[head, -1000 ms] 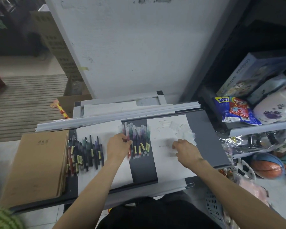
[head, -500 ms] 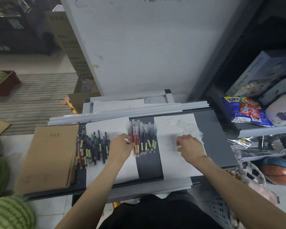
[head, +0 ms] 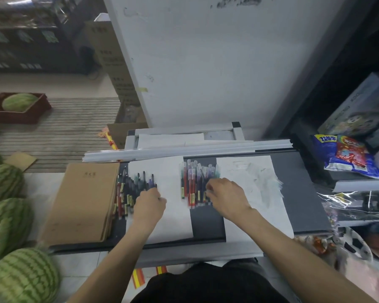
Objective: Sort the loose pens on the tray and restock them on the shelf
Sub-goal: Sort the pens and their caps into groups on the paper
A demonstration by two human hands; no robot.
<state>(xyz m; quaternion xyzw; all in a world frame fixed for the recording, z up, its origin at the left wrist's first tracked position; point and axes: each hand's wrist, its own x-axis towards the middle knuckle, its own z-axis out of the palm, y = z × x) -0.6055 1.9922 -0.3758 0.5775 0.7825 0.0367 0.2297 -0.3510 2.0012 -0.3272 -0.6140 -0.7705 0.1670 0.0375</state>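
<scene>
Pens lie in two loose groups on the dark grey flat tray (head: 298, 193): dark-barrelled pens (head: 130, 191) near its left edge beside a brown paper notebook stack (head: 83, 204), red and purple clear-capped pens (head: 194, 182) at its centre. Step in hand: sorting. Left hand (head: 149, 206) rests on the left group, fingers curled; right hand (head: 225, 197) covers the centre group, grasp indeterminate. Half a second earlier, the left hand touched the centre group and the right lay on white paper (head: 256, 189). Next move likely requires pinching single pens.

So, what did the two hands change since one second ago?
The left hand went from the middle pen group left to the dark pen group. The right hand left the white paper and now reaches the middle group. Both pen groups and the brown notebooks stayed put.
</scene>
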